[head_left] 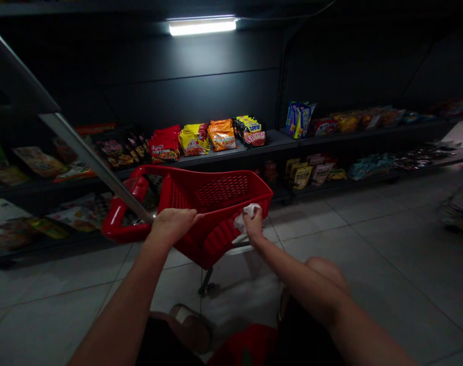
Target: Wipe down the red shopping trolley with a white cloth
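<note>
A red plastic shopping basket on wheels (pixel 220 190) stands tilted on the tiled floor in front of me. My left hand (pixel 173 225) is closed over the basket's near rim, beside the metal pull handle (pixel 94 157) that slants up to the left. My right hand (pixel 253 227) is closed on a white cloth (pixel 247 213) and presses it against the basket's right wall. Both forearms reach forward, and my knees show at the bottom of the view.
Dark shelves (pixel 254 147) run along the back, stocked with bright snack and noodle packets (pixel 195 138). A light strip (pixel 202 25) glows above. More packets fill lower shelves at left and right. Pale floor tiles (pixel 369 244) spread to the right.
</note>
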Demonstrator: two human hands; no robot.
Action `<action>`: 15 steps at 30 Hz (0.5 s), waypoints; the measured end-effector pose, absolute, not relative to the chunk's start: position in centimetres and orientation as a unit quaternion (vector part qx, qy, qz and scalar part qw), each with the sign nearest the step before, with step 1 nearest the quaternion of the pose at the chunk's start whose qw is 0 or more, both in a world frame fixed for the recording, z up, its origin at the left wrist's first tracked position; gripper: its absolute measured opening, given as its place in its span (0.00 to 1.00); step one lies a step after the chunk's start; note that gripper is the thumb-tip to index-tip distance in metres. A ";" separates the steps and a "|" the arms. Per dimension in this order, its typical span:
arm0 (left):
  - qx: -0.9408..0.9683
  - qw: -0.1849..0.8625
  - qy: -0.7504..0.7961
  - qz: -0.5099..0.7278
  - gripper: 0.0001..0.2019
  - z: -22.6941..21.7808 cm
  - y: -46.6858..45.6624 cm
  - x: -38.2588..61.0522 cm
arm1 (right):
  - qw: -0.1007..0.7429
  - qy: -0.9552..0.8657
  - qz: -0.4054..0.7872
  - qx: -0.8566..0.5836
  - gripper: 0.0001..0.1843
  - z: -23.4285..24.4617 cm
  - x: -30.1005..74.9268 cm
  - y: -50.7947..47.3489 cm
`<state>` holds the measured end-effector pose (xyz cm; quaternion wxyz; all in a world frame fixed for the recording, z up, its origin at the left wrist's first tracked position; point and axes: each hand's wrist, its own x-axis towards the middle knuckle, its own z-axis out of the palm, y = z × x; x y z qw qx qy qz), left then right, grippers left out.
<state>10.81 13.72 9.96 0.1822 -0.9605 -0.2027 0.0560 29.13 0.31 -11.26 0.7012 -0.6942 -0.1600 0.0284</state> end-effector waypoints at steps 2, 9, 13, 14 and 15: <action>-0.961 0.177 -0.205 0.057 0.26 10.1 13.1 11.2 | 0.715 -0.199 0.117 -0.660 0.25 -11.3 25.4 1.6; -0.963 0.158 -0.210 0.049 0.28 10.2 12.5 11.8 | 0.795 -0.036 0.062 -0.603 0.29 -8.7 30.5 -0.9; -0.965 0.157 -0.205 0.040 0.30 10.3 11.9 12.5 | 0.798 0.015 0.005 -0.603 0.30 -8.3 32.3 -0.9; -0.965 0.157 -0.205 0.043 0.30 10.3 11.8 12.8 | 0.792 -0.011 0.014 -0.610 0.30 -8.7 30.9 -0.3; -0.965 0.158 -0.205 0.044 0.29 10.3 11.6 13.0 | 0.785 -0.050 0.032 -0.617 0.29 -9.1 29.1 0.4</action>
